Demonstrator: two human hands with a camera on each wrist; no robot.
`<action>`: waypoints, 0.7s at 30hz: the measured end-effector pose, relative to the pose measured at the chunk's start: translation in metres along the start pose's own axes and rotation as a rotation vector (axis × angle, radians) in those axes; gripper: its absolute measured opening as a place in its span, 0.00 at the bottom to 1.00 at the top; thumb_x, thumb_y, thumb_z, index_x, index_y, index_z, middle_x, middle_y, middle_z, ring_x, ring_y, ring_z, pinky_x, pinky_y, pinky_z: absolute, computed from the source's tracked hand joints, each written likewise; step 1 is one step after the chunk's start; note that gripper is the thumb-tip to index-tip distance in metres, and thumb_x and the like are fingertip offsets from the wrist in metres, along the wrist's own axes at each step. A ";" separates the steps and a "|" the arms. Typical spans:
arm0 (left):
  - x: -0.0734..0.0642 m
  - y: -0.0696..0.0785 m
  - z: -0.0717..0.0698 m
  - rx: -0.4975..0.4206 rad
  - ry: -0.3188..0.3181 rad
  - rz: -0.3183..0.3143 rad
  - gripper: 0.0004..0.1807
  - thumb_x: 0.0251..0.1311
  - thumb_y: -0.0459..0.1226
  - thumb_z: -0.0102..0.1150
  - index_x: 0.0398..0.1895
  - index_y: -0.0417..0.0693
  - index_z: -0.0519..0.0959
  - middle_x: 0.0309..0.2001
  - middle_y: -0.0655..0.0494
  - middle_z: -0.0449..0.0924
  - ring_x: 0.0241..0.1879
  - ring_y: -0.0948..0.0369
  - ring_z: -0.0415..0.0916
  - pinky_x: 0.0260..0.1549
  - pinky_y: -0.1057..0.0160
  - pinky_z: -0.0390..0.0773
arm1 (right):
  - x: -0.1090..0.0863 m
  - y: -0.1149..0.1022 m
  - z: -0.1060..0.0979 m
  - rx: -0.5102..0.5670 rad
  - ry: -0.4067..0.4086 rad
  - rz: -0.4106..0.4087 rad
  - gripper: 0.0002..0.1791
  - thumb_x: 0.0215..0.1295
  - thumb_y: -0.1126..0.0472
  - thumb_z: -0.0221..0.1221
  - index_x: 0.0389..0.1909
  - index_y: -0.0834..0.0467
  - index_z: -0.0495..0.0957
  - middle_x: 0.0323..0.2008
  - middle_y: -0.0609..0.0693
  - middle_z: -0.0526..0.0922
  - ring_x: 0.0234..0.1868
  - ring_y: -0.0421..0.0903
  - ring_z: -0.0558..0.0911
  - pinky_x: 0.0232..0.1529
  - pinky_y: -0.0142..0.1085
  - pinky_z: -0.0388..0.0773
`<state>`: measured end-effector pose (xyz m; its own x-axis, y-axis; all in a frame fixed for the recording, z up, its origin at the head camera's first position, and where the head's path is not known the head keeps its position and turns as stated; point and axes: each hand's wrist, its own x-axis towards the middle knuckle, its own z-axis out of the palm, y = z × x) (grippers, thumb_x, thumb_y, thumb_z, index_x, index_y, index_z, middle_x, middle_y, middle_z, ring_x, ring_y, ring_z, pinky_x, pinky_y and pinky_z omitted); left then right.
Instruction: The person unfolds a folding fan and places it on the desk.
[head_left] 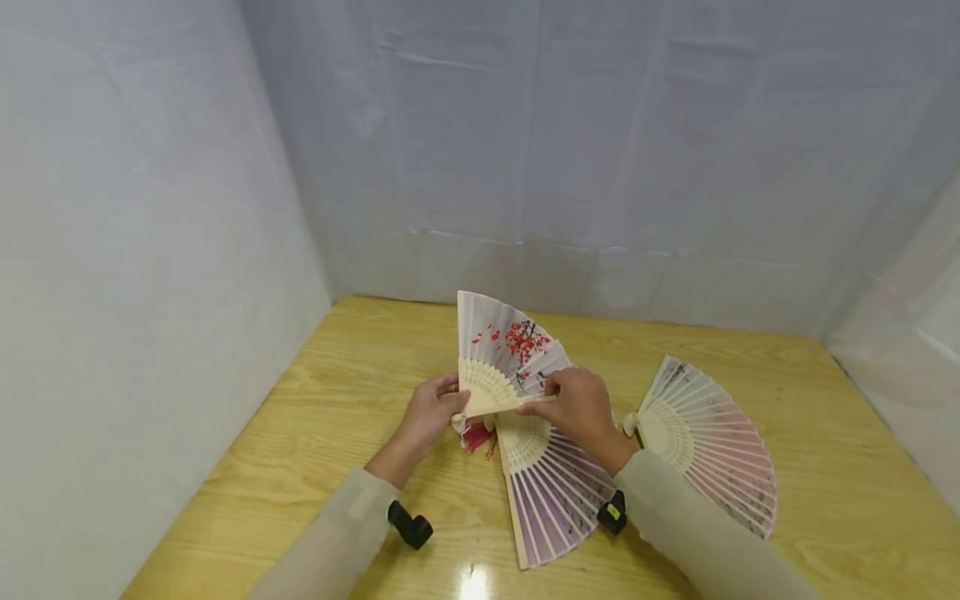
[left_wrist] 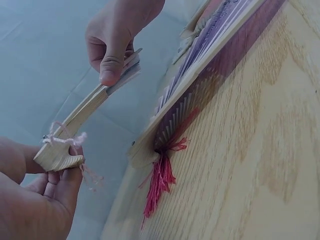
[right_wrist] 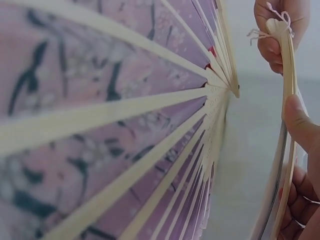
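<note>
A white folding fan [head_left: 487,329] with red blossoms is partly spread above the table. My left hand [head_left: 431,410] grips its pivot end, where a pale pink cord [left_wrist: 75,141] hangs. With thumb and fingers, my right hand [head_left: 583,407] pinches the fan's lower right edge; in the left wrist view, the right thumb [left_wrist: 111,70] lies on the outer rib. Below them a purple folding fan [head_left: 540,508] lies spread, partly hidden by the right hand and forearm. A red tassel [left_wrist: 160,185] hangs at its pivot.
To the right, another spread fan [head_left: 723,442], pale green to pink, lies on the wooden table [head_left: 322,392]. White sheeting [head_left: 480,167] stands behind the table and along both sides. Each wrist carries a small black device [head_left: 410,527].
</note>
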<state>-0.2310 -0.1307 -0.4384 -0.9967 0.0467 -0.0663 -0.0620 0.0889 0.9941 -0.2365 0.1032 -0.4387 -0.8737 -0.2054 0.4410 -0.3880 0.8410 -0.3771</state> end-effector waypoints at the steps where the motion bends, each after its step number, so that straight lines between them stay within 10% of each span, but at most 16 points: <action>1: 0.000 0.000 0.000 -0.003 0.001 0.005 0.24 0.67 0.29 0.53 0.63 0.26 0.67 0.54 0.35 0.72 0.43 0.57 0.75 0.39 0.71 0.77 | 0.000 0.000 0.001 0.007 0.001 0.000 0.29 0.38 0.35 0.74 0.11 0.51 0.69 0.12 0.43 0.66 0.18 0.42 0.62 0.24 0.36 0.59; 21: 0.004 -0.001 0.000 -0.048 0.153 0.056 0.20 0.67 0.26 0.50 0.60 0.26 0.68 0.52 0.35 0.73 0.46 0.54 0.75 0.40 0.70 0.79 | -0.010 -0.019 0.003 0.003 -0.031 0.027 0.34 0.41 0.35 0.73 0.08 0.50 0.60 0.11 0.41 0.55 0.15 0.39 0.54 0.16 0.31 0.51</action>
<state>-0.2348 -0.1309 -0.4391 -0.9948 -0.1018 -0.0009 -0.0052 0.0424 0.9991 -0.2218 0.0881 -0.4382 -0.8926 -0.1977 0.4051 -0.3648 0.8448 -0.3915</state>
